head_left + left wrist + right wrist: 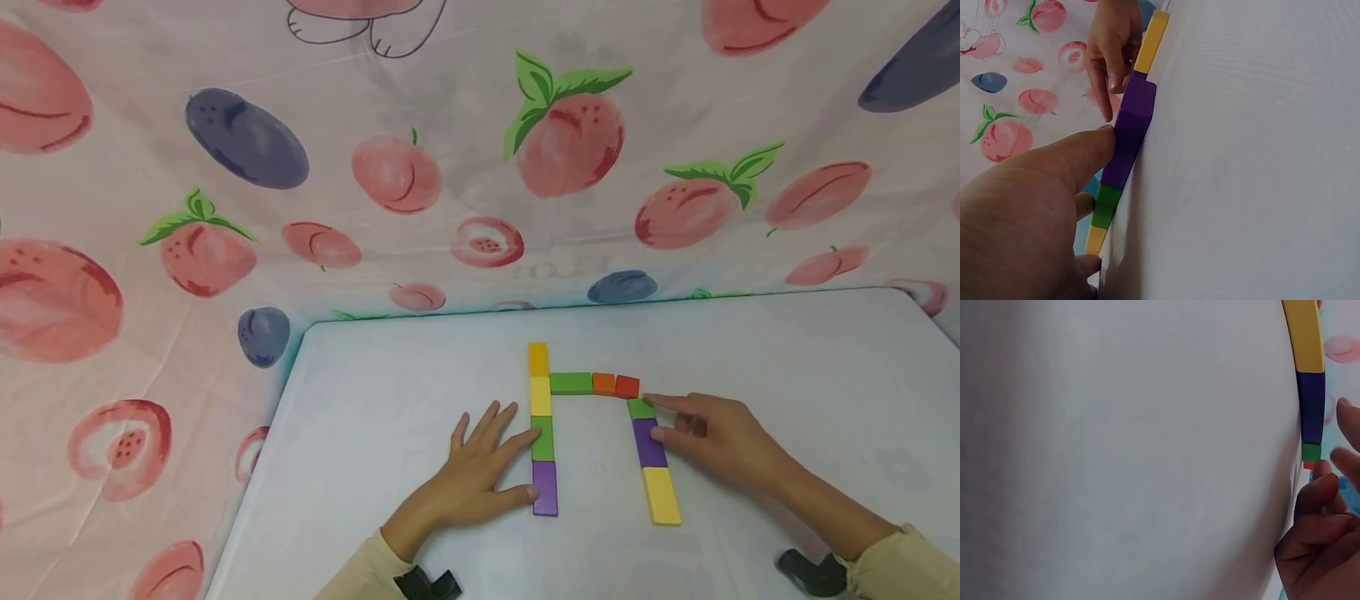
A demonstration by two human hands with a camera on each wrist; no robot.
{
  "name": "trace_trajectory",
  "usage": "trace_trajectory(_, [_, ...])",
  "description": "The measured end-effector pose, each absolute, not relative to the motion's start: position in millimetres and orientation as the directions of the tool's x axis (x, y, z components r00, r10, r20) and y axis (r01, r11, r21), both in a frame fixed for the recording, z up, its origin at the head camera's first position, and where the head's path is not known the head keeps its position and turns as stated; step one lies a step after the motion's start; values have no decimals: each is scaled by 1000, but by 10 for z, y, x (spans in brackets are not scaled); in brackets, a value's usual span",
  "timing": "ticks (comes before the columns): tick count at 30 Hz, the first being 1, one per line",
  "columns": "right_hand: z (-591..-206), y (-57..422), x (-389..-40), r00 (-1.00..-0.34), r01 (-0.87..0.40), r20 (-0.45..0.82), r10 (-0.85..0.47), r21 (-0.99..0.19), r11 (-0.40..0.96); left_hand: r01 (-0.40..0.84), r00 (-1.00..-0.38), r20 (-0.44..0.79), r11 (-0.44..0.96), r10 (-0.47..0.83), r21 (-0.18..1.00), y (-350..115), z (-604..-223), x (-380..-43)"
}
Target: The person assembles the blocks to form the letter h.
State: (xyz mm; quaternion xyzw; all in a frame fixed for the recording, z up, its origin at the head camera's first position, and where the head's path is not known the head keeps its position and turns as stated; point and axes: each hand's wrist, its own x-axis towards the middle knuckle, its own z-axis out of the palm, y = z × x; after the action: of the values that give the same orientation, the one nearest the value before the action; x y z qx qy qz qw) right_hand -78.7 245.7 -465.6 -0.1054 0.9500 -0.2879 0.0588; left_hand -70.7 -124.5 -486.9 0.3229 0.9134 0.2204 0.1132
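A column of blocks in the head view has two yellow blocks (540,396) at its far end, then a green block (542,438) and a purple block (545,489). My left hand (474,479) lies beside it, fingers spread, index fingertip on the green block and thumb tip at the purple one. From the column's upper part, a green block (572,383), an orange block (603,383) and a red block (627,387) run right. A small green block (641,409), a dark purple block (649,442) and a yellow block (662,496) form the slanting right column. My right hand (723,437) touches its upper end with index finger and thumb.
The blocks lie on a white tabletop (375,400). Behind and left of it hangs a fruit-print cloth (420,92). Black wrist devices sit by the left sleeve (367,571) and right sleeve (907,567).
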Motion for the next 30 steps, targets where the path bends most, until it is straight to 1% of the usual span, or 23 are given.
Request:
trace_trajectory(9, [-4674, 2476, -773, -964, -239, 27, -266, -528, 815, 542, -763, -68, 693, 643, 476, -1247, -4883, -708])
trace_trajectory(14, [-4669, 2485, -781, -965, -232, 19, -262, -532, 814, 545, -763, -55, 686, 645, 482, -1247, -4880, -709])
trace_trajectory(20, [-4665, 2487, -776, -970, -209, 11, -243, -551, 808, 536, -764, -70, 691, 641, 486, -1244, -4874, -708])
trace_trajectory(25, [-4641, 2527, -761, -975, -199, 28, -222, -564, 801, 537, -764, -65, 688, 642, 488, -1243, -4869, -713])
trace_trajectory(30, [-4573, 2592, -765, -981, -178, 45, -186, -573, 800, 515, -762, -88, 682, 642, 519, -1251, -4848, -733])
